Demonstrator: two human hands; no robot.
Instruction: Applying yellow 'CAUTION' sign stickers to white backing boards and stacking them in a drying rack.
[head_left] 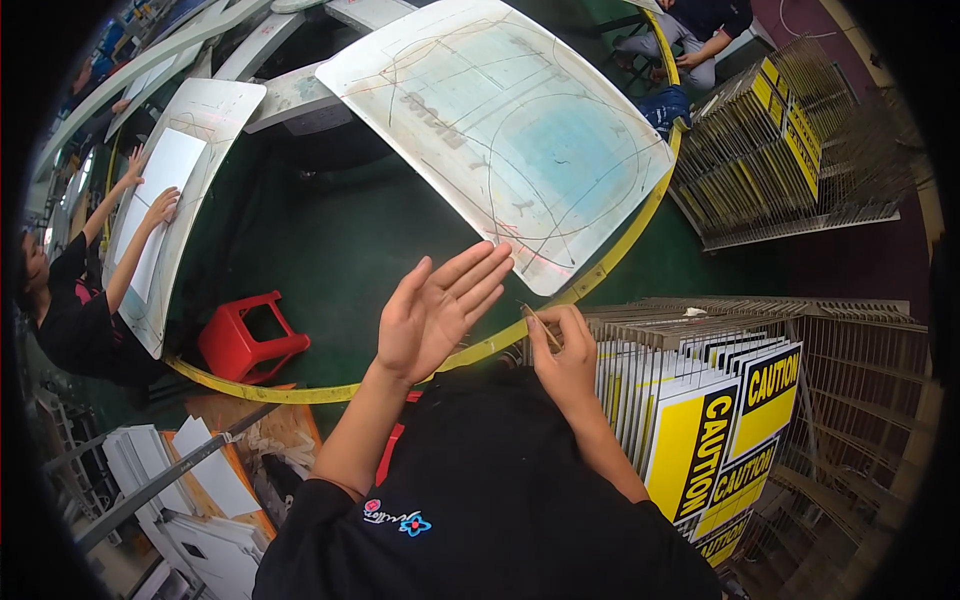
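Note:
My left hand (440, 308) is raised with its palm showing and its fingers stretched out, holding nothing. Its fingertips come close to the near corner of a large white board (440, 120), which is marked with drawn lines and a blue stain; I cannot tell whether they touch it. To the right, my right hand (568, 355) is closed, pinching a thin, brownish stick-like thing (545, 330) between thumb and fingers. What kind of tool it is, I cannot make out.
A yellow curved rail (330, 393) runs before me. At right stand wire racks (640, 310) holding yellow, black and white signs (690, 450). A red stool (250, 335) stands at left. Beyond it, a person (75, 310) rests both hands on a white sheet (165, 200). Another person (700, 40) sits far right.

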